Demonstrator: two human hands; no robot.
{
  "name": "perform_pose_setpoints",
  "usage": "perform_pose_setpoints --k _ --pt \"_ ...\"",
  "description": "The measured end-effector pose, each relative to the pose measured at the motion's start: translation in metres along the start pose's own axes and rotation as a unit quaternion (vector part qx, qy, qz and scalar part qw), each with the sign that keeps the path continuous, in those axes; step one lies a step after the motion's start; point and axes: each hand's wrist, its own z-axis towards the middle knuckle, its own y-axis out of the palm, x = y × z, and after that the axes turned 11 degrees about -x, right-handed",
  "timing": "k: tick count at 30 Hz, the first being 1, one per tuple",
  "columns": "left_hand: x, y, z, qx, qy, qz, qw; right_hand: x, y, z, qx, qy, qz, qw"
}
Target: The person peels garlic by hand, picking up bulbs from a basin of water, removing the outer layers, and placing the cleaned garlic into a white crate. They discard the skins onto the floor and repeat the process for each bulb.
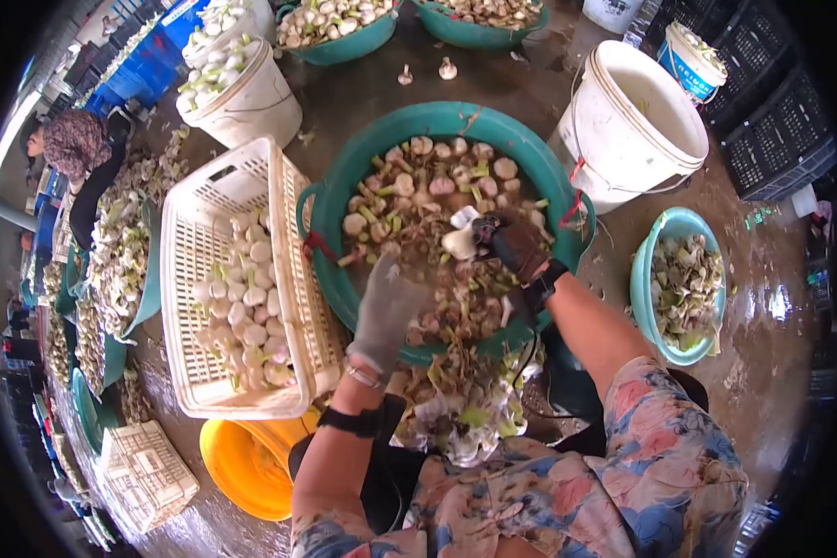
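Note:
My right hand [513,249], in a dark glove, is closed on a white garlic bulb [459,240] over the middle of a round green tub [344,177]. Unpeeled garlic bulbs [403,184] with cut stems and loose brown skins fill the tub. My left hand [389,312], in a grey glove, is above the tub's near left rim. Its fingers are blurred and turned partly away, so their grip does not show. Left of it, a white plastic basket [184,279] is tilted and holds a heap of clean white garlic bulbs [251,298].
An open white bucket [614,121] stands right of the tub, above a teal basin [644,302] of garlic skins. A yellow bucket [228,465] lies at lower left. Black crates [772,139] line the right side. Another person [79,153] works at the far left. The floor [763,372] is wet.

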Motion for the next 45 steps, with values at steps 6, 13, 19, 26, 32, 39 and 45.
perform_pose_setpoints --k 6,13,19,26,32,39,45 --pt "-0.012 0.005 -0.009 0.043 0.118 0.395 0.910 0.028 0.085 -0.054 -0.028 -0.038 -0.066 0.997" --pt "0.000 0.002 -0.036 0.013 0.114 0.385 0.916 0.032 0.093 -0.082 -0.127 -0.104 -0.020 0.986" --pt "0.008 -0.002 -0.062 -0.067 0.020 0.051 0.996 0.019 0.113 -0.102 -0.098 -0.128 -0.307 0.938" --pt "0.019 0.004 -0.085 -0.104 -0.020 -0.216 0.971 0.028 0.129 -0.108 -0.059 -0.083 -0.161 0.982" --pt "0.017 0.008 -0.089 -0.010 0.058 -0.108 0.992 0.034 0.145 -0.113 -0.154 -0.117 0.156 0.969" --pt "0.009 -0.030 -0.064 0.019 -0.049 -0.011 0.999 0.041 0.145 -0.122 -0.086 -0.050 0.074 0.992" --pt "0.004 -0.003 -0.070 0.131 0.389 0.462 0.786 0.046 0.141 -0.119 -0.139 -0.078 0.089 0.983"
